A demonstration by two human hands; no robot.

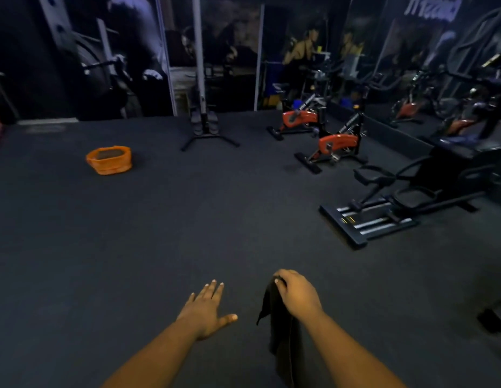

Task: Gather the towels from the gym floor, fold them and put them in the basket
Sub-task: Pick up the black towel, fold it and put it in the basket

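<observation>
My right hand [295, 294] grips the top of a dark towel [280, 331], which hangs down in a long narrow fold above the floor. My left hand [207, 310] is held out flat beside it, fingers straight and spread, holding nothing. An orange basket [109, 163] stands on the dark gym floor far ahead to the left, with something dark lying inside it.
Two orange exercise bikes [337, 147] stand at the back right, and a black elliptical trainer [397, 208] at the right. A metal stand [205, 127] rises at the back centre before mirrored walls. Open dark floor [187, 219] lies between me and the basket.
</observation>
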